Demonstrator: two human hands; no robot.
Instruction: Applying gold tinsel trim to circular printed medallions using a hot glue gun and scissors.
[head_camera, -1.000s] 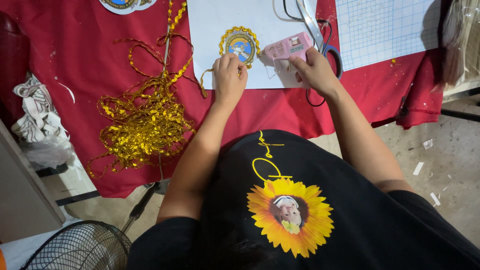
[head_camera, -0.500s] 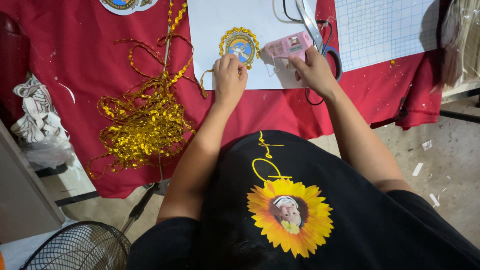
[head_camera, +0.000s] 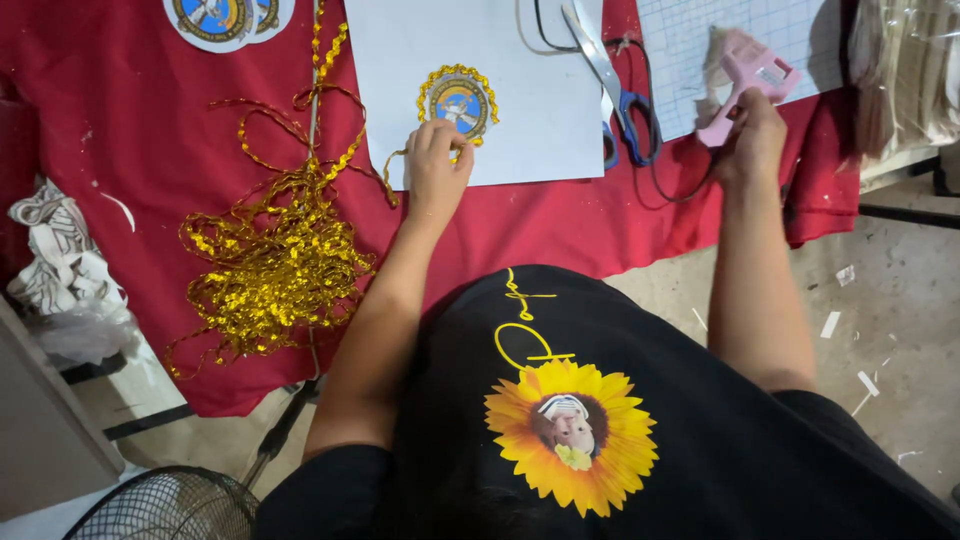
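2 hands working: left hand (head_camera: 436, 170) fingers pinch gold trim (head_camera: 275, 265) at round badge (head_camera: 458, 102); right hand (head_camera: 750, 140), right of badge, apparently clamps pink glue gun (head_camera: 745, 82).

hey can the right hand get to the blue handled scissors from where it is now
Probably yes. The scissors lie in the open, just left of the right hand, with nothing over them. But that hand holds a pink glue gun, so it isn't free to grasp.

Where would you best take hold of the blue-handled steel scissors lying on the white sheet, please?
Grip the blue-handled steel scissors by the blue loops at the near end, coming from the near side. The blades point away across the white sheet, and a dark cord runs just beside the handles, so avoid snagging it.
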